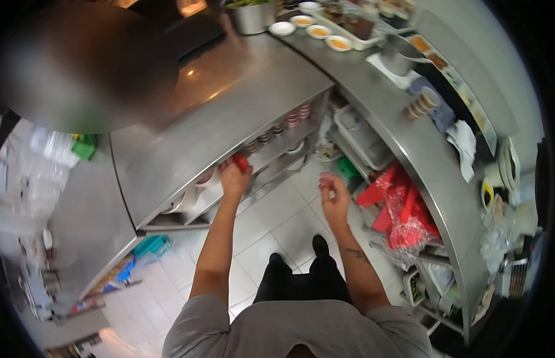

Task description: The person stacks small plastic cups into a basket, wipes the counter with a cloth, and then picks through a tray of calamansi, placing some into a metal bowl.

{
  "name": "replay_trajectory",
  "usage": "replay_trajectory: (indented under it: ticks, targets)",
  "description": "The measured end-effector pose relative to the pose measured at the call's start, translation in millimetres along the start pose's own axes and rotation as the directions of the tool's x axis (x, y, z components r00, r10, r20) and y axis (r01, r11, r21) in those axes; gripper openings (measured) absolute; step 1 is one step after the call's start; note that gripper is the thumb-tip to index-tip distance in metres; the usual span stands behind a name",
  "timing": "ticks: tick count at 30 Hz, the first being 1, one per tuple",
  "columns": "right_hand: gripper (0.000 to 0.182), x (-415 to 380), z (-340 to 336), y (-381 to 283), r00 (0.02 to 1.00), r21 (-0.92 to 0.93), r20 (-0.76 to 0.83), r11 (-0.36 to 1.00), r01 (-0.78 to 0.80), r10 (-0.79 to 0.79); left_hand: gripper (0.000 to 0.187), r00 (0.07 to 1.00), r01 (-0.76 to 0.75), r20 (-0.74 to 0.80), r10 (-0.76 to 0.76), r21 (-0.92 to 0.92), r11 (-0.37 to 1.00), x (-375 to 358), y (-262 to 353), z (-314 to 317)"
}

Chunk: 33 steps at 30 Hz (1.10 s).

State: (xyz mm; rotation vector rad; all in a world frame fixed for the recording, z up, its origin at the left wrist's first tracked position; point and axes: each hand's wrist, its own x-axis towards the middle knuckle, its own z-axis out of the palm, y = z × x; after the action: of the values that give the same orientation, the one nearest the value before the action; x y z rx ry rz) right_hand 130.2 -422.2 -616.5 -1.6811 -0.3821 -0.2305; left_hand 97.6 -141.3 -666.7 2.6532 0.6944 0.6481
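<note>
My left hand (pixel 232 180) reaches to the under-counter shelf with its fingers closed around a small red object (pixel 241 161). The fingers hide part of that object, and its exact kind does not show. Stacked striped cups (pixel 265 136) stand on the shelf just beyond it. White containers (pixel 208 179) sit beside my left wrist, partly under the counter edge. My right hand (pixel 334 196) hangs over the floor between the two counters, its fingers loosely curled and apart, with nothing visible in it.
A steel counter (pixel 253 89) runs above the shelf. Along the right counter (pixel 409 137) are a saucepan (pixel 400 55), stacked cups (pixel 423 102) and small sauce bowls (pixel 318 31). Red plastic bags (pixel 403 206) bulge from the right-hand shelf. Another person, blurred, is at upper left.
</note>
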Motion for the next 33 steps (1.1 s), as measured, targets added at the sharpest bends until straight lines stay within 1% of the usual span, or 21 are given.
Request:
replay_trajectory:
  ticks: [2, 3, 4, 6, 8, 10, 12, 13, 16, 17, 18, 19, 20, 21, 23, 25, 27, 30, 31, 32, 33]
  targets:
    - [0.020, 35.0, -42.0, -22.3, 0.980, -0.068, -0.179, 0.994, 0.080, -0.091, 0.073, 0.985, -0.014, 0.172, -0.004, 0.102, 0.995, 1.5, -3.8, 11.2]
    - [0.025, 56.1, -60.4, -36.4, 0.950, -0.129, -0.286, 0.988, 0.088, -0.123, 0.072, 0.968, -0.023, 0.251, -0.017, 0.156, 0.987, 1.4, -6.8, 18.8]
    - [0.032, 78.7, -77.2, -45.0, 0.909, -0.189, -0.384, 0.977, 0.093, -0.161, 0.071, 0.975, -0.036, 0.220, -0.001, 0.166, 0.985, 1.0, -6.2, 22.2]
    - [0.052, 118.7, -113.6, -42.2, 0.858, -0.339, -0.479, 0.941, 0.016, -0.187, 0.068, 0.987, -0.052, 0.157, 0.022, 0.186, 0.981, -2.4, -3.9, 27.8]
    - [0.069, 159.4, -137.8, -28.0, 0.824, -0.382, -0.546, 0.920, -0.084, -0.152, 0.064, 0.994, -0.079, 0.096, 0.057, 0.244, 0.966, -4.9, -6.2, 36.2]
    - [0.080, 198.1, -152.1, -3.0, 0.837, -0.466, -0.504, 0.883, -0.054, -0.215, 0.062, 0.995, -0.083, 0.071, 0.065, 0.287, 0.954, -6.6, -4.1, 35.2]
    - [0.077, 222.9, -159.9, -5.1, 0.902, -0.473, -0.426, 0.866, -0.161, -0.065, 0.061, 0.996, -0.073, 0.077, 0.051, 0.308, 0.949, -4.1, 4.1, 29.2]
    - [0.076, 230.0, -162.8, -7.4, 0.923, -0.480, -0.384, 0.851, -0.212, 0.013, 0.059, 0.996, -0.086, 0.041, 0.077, 0.308, 0.948, -4.3, 10.4, 26.0]
    - [0.064, 234.9, -167.8, -11.4, 0.935, -0.447, -0.337, 0.854, -0.266, 0.114, 0.053, 0.995, -0.086, 0.061, 0.073, 0.242, 0.967, -14.0, 41.7, 7.3]
    - [0.051, 231.5, -169.3, -13.7, 0.944, -0.421, -0.328, 0.890, -0.175, 0.030, 0.050, 0.994, -0.097, 0.075, 0.084, 0.185, 0.978, -22.7, 58.5, -0.8]
    - [0.050, 227.5, -171.4, -16.7, 0.948, -0.382, -0.317, 0.914, -0.135, 0.007, 0.048, 0.991, -0.111, 0.084, 0.101, 0.128, 0.986, -33.9, 74.2, -7.6]
    - [0.048, 221.3, -173.9, -19.6, 0.951, -0.341, -0.309, 0.935, -0.096, -0.015, 0.045, 0.978, -0.201, 0.062, 0.197, 0.063, 0.978, -45.1, 74.2, 6.3]
    - [0.047, 214.4, -176.7, -21.9, 0.951, -0.300, -0.306, 0.952, -0.060, -0.036, 0.046, 0.956, -0.218, 0.183, 0.231, -0.087, 0.972, -50.3, 101.1, -10.7]
    - [0.045, 206.8, -179.6, -24.2, 0.953, -0.245, -0.299, 0.969, -0.036, -0.040, 0.043, 0.946, -0.205, 0.210, 0.249, -0.208, 0.956, -56.0, 124.0, -16.4]
    - [0.048, 184.9, -187.6, -35.8, 0.964, -0.178, -0.267, 0.983, -0.047, -0.002, 0.042, 0.907, -0.301, 0.172, 0.383, -0.371, 0.879, -57.5, 180.6, -34.3]
    - [0.052, 147.8, -193.9, -45.6, 0.968, -0.148, -0.251, 0.988, -0.052, 0.013, 0.044, 0.867, -0.209, 0.263, 0.424, -0.580, 0.787, -49.6, 246.2, -68.5]
    - [0.058, 105.1, -200.4, -58.3, 0.970, -0.164, -0.244, 0.986, -0.031, -0.010, 0.048, 0.825, -0.303, 0.142, 0.547, -0.706, 0.640, -44.9, 300.7, -92.1]
    - [0.065, 34.8, -225.2, -113.4, 0.989, -0.340, -0.139, 0.941, 0.004, -0.054, 0.051, 0.697, -0.411, 0.027, 0.717, -0.804, 0.430, -58.6, 373.6, -138.8]
    - [0.065, 13.6, -233.5, -123.0, 0.989, -0.374, -0.126, 0.927, 0.027, -0.080, 0.056, 0.620, -0.424, 0.088, 0.780, -0.799, 0.427, -67.0, 389.3, -148.7]
    - [0.065, -7.7, -243.8, -132.7, 0.988, -0.409, -0.111, 0.911, 0.049, -0.103, 0.058, 0.522, -0.457, 0.090, 0.848, -0.810, 0.367, -76.9, 400.6, -151.7]
    - [0.065, -27.9, -256.5, -144.8, 0.991, -0.415, -0.130, 0.910, -0.018, -0.040, 0.059, 0.418, -0.486, 0.086, 0.905, -0.820, 0.302, -87.2, 411.5, -154.7]
